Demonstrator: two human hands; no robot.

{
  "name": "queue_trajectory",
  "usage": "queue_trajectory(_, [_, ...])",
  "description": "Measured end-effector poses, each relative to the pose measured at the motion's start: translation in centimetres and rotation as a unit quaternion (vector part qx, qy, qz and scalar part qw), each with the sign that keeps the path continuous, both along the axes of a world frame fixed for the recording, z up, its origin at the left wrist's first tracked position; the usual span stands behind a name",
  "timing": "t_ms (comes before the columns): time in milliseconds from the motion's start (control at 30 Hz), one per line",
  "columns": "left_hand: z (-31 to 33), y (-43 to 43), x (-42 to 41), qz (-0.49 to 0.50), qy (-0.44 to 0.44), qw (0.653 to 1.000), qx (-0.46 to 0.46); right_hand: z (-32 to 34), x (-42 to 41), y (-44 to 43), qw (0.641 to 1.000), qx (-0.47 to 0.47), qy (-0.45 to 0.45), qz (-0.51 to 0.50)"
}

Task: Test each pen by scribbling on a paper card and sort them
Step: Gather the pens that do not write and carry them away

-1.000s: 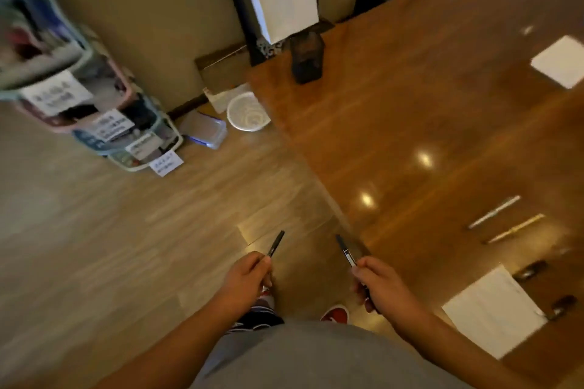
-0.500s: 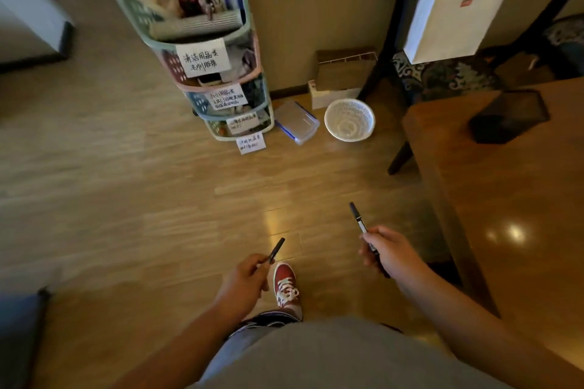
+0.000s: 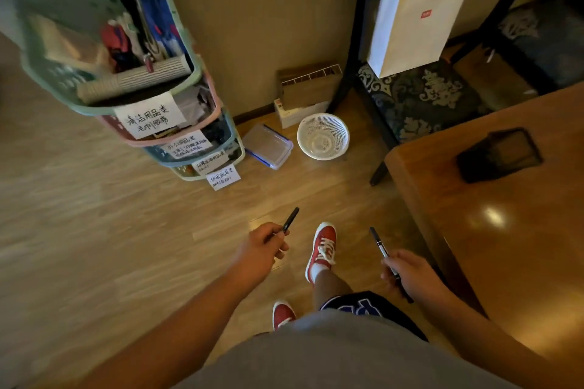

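The grip of the left hand (image 3: pixel 262 249) pinches a short dark pen (image 3: pixel 290 219) between thumb and curled fingers, and the free end of the pen points up towards the white mesh basket (image 3: pixel 339 128). The grip of the right hand (image 3: pixel 407 271) is curled round a second pen (image 3: pixel 380 246), black with a pale band. Its tip also slants towards the basket, and its other end pokes out below the palm. Both pens are held in the air over the floor (image 3: pixel 94 230), on the near side of the basket and well apart from it. A red shoe (image 3: pixel 324 246) is planted on the glossy wood-look planks between the two hands, in line with the basket. The basket stands on the floor close to the tan wall (image 3: pixel 268 9). Just left of the basket lies a clear lidded box (image 3: pixel 268 145), and left of that rises a stack of pastel storage tiers (image 3: pixel 189 76) with handwritten labels (image 3: pixel 150 115). Behind the basket a cardboard box (image 3: pixel 308 85) sits against the wall. Right of the basket stands a dark chair with a patterned cushion (image 3: pixel 423 98), which carries a white paper bag (image 3: pixel 417 9). Further right of the basket and nearer to the person, the corner of the polished wooden desk (image 3: pixel 505 246) juts in. It reflects ceiling lights and bears a black mesh holder (image 3: pixel 499 155).
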State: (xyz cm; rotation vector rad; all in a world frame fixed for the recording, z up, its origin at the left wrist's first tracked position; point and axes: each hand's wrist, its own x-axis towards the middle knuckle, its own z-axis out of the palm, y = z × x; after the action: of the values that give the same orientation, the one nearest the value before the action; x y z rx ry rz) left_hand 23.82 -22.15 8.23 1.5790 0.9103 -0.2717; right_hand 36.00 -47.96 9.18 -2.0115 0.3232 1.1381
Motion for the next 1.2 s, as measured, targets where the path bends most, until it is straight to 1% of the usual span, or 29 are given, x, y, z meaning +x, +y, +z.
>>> queue_trajectory(200, [0.6,2.5,9.6,-0.009,0.019,1.000,0.023,-1.5,7.9,1.0,1.000,0.010,0.018,0.001])
queue_trajectory(367, [1.0,5.2,14.6,-0.010,0.032,0.999,0.039,-1.6,15.2,4.4,0.999,0.037,-0.008,-0.001])
queue_trajectory(533, [1.1,7.3,19.4,-0.026,0.040,0.998,0.050,0.0,20.8,7.7,0.997,0.069,-0.022,-0.019])
queue_trajectory(600, [1.3,7.8,22.2,-0.051,0.042,0.996,0.058,1.1,22.6,8.6,0.996,0.082,-0.031,-0.034])
queue_trajectory(667, [1.5,8.0,25.6,-0.090,0.028,0.993,0.064,2.0,24.2,9.1,0.992,0.097,-0.038,-0.068])
queue_trajectory(800, [1.9,7.4,33.2,-0.178,-0.018,0.984,0.026,3.5,26.8,9.1,0.981,0.121,-0.061,-0.140])
queue_trajectory(867, [1.9,6.8,37.1,-0.245,-0.032,0.969,0.007,4.2,27.8,8.6,0.971,0.133,-0.086,-0.177])
queue_trajectory(967, [2.3,5.1,42.7,-0.343,-0.066,0.937,-0.019,5.1,28.7,7.8,0.949,0.141,-0.135,-0.249])
queue_trajectory(1067, [3.6,2.2,47.2,-0.424,-0.101,0.898,-0.054,6.2,28.9,6.9,0.920,0.137,-0.174,-0.322])
queue_trajectory(1200, [4.5,-2.3,50.3,-0.506,-0.125,0.849,-0.094,8.1,27.6,5.3,0.874,0.130,-0.205,-0.421])
